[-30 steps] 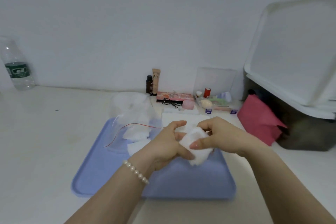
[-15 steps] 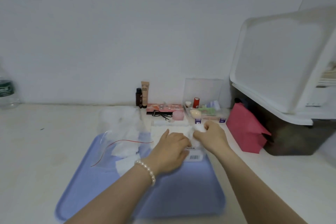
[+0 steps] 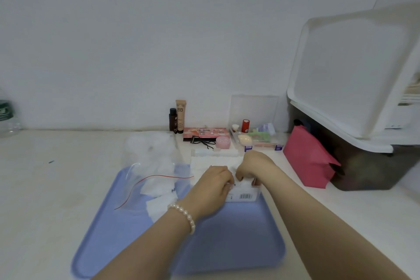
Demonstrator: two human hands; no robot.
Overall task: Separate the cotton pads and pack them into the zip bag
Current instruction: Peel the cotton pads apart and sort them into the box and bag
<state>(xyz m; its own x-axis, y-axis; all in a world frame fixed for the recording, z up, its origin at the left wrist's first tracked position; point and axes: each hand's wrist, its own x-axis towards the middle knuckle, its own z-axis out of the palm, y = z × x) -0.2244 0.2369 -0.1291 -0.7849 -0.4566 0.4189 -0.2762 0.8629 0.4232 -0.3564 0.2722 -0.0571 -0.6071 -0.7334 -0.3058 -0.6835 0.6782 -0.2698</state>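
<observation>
A clear zip bag (image 3: 145, 166) with a red zip line lies on the left of the blue tray (image 3: 227, 245), with white cotton pads (image 3: 156, 187) inside it. A white cotton pad pack (image 3: 244, 196) with a barcode label sits at the tray's far right. My left hand (image 3: 211, 188), with a pearl bracelet on the wrist, has its fingers curled on the pack's near edge. My right hand (image 3: 254, 165) reaches down from behind, its fingertips pinching pads at the top of the pack. The fingertips of both hands almost meet there.
A pink pouch (image 3: 306, 163) and a dark storage bin (image 3: 368, 170) with a raised white lid (image 3: 354, 75) stand to the right. Cosmetics line the wall: a BB tube (image 3: 180, 116), a palette (image 3: 204, 133), a clear box (image 3: 254, 136). A water bottle (image 3: 5, 118) stands far left.
Both hands held a wad of pads above the tray's middle, then moved forward to the pack at the tray's far right. The view has shifted right.
</observation>
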